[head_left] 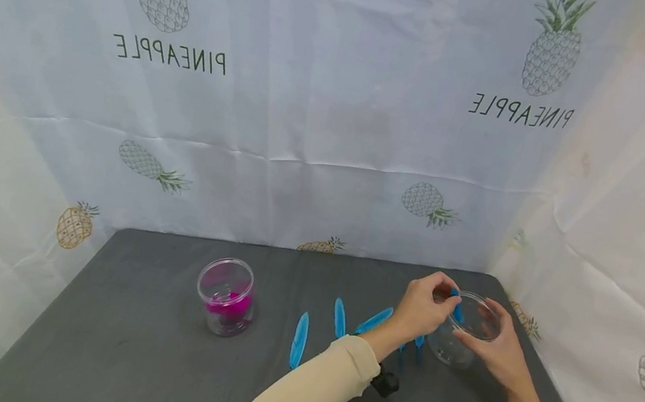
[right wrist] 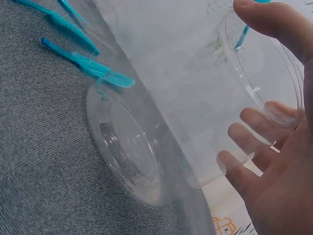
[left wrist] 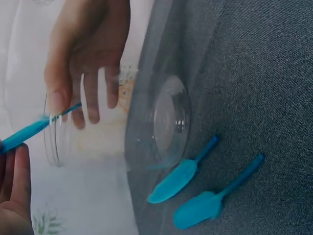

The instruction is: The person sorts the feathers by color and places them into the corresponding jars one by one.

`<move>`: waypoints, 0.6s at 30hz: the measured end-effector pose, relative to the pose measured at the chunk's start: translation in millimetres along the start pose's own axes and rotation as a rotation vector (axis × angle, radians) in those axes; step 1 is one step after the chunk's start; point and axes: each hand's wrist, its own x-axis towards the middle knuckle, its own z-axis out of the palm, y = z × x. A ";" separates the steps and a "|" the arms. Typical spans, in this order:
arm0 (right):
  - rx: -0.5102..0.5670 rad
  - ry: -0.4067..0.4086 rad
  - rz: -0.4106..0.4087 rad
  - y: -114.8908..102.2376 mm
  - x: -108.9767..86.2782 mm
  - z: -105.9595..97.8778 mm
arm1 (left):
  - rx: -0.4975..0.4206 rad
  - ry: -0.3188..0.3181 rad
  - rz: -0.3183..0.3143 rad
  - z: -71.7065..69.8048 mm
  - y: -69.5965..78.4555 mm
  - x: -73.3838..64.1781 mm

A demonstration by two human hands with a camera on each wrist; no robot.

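My left hand pinches a blue feather over the mouth of a clear plastic jar. The quill end reaches in past the rim, as the left wrist view shows. Around the upper part of the jar, my right hand holds it, thumb at the rim on one side and fingers spread along the other. The jar stands upright on the dark table, and nothing shows at its bottom. Close beside its base lie more blue feathers, partly hidden behind my left arm in the head view.
Left of centre stands a second clear jar with something bright magenta inside. Several blue feathers lie in a loose row on the grey table between the jars. Pineapple-printed cloth hangs behind and at both sides.
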 end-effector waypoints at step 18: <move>0.005 0.016 -0.009 0.0 -0.1 -1.4 | 0.192 -0.103 0.113 4.7 -0.5 -3.9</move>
